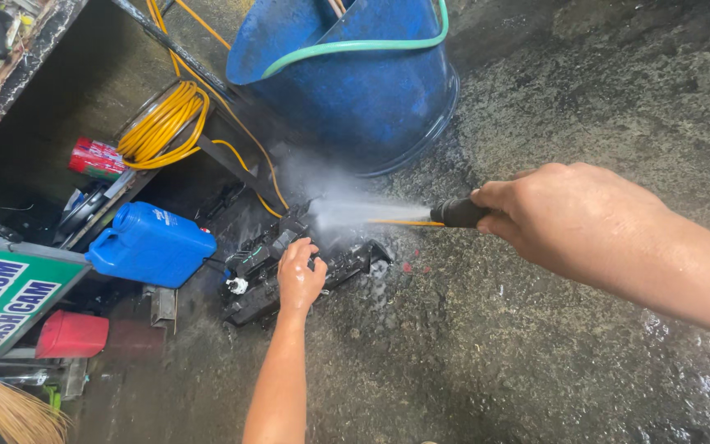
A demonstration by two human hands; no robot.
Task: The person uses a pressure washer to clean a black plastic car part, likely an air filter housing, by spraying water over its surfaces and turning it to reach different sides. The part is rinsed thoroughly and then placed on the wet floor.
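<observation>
Right hand (pixel 569 215) gripping spray nozzle (pixel 458 213), left hand (pixel 299 275) on black part (pixel 260 271)

Green sign (pixel 6 300) beside blue jug (pixel 151 244)

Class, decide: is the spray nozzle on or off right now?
On. The nozzle in the right hand shoots white spray at the black part.

Black, grimy machine part (pixel 289 263) on wet grey concrete (pixel 495 362), white spray misting over it. The nozzle (pixel 456 213) is black with a thin yellow tip. Big blue barrel (pixel 355 90), a pale green hose (pixel 355 45) looped along it. Bright yellow coiled cable (pixel 162 123), blue jerrycan (pixel 154 245), red can (pixel 96 158), red tub (pixel 71 335), green-and-white sign (pixel 6 296).
</observation>
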